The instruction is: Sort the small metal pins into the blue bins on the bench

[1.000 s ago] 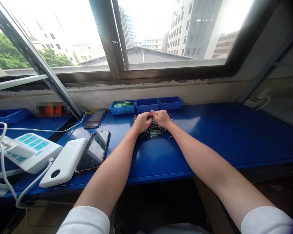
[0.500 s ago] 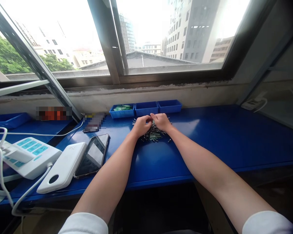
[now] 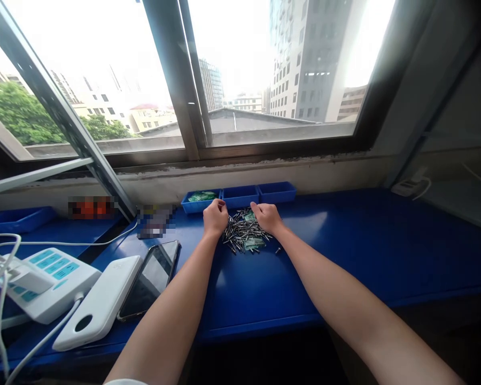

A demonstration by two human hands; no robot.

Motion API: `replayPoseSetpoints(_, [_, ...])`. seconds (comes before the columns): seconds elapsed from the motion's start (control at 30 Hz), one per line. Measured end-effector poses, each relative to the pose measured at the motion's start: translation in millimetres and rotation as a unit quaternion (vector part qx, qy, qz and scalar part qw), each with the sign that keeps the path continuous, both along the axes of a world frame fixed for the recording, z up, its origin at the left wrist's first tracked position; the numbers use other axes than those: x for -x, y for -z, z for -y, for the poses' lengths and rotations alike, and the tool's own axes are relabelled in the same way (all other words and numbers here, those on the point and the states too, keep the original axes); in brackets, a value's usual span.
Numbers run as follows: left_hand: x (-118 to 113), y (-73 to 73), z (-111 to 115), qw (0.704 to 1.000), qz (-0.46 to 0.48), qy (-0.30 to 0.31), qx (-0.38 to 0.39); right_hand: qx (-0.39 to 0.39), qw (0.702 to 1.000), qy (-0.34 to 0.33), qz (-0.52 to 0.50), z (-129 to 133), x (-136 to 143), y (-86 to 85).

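A heap of loose metal screws [image 3: 240, 230] is spread on the blue table, with small green pieces [image 3: 254, 244] lying among them. My left hand [image 3: 215, 218] is at the heap's left side, just in front of the bin of green pieces, its fingers curled together; what they hold, if anything, is hidden. My right hand [image 3: 268, 216] rests at the heap's right edge with fingers curled in and the thumb pointing left. Whatever it may grip cannot be seen. One single screw [image 3: 278, 250] lies apart, to the right of the heap.
Behind the heap, three joined blue bins stand in a row; the left bin [image 3: 188, 206] contains green pieces. To the left lie a phone [image 3: 150, 278], a white power bank [image 3: 104, 299] and a power strip [image 3: 56, 283] with cables. A metal shelf post [image 3: 104, 182] rises beside the window.
My hands were together above the heap and have moved apart, the left one going left towards the bin. More of the screws now shows between them. The view has tilted up slightly.
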State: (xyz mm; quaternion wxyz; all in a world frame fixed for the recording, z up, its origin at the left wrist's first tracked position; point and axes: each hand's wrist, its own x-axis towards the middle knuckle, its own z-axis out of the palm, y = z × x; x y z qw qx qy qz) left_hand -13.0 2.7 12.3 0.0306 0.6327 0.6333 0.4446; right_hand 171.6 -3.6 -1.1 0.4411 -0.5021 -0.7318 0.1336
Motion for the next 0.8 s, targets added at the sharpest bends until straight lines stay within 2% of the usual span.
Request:
replayPoseSetpoints(0.17, [22.1,-22.1,-15.7,0.998,-0.037,-0.044,0.028,0.009,1.000,-0.018,0.011,-2.1,2.8,2.9])
replayPoseSetpoints(0.27, [30.8,-36.6,-24.9,0.997,-0.065,-0.045,0.020,0.009,0.999,-0.028,0.013,-2.2,3.6,2.9])
replayPoseSetpoints(0.33, [32.5,-41.6,-31.3,0.995,-0.089,-0.019,0.027,0.013,0.999,-0.030,0.017,-1.5,3.5,2.3])
replayPoseSetpoints(0.47, [25.6,-39.2,-43.7,0.979,-0.186,0.077,0.036,0.007,0.999,-0.027,0.029,0.7,3.2,0.7])
replayPoseSetpoints(0.57, [17.2,-34.1,-51.7,0.960,-0.248,0.115,0.053,0.010,0.999,-0.023,0.037,2.4,3.5,-0.9])
replayPoseSetpoints(0.8, [2.1,-26.8,-64.7,0.947,-0.258,0.167,0.098,0.021,0.998,-0.034,0.046,4.1,4.8,-2.6])
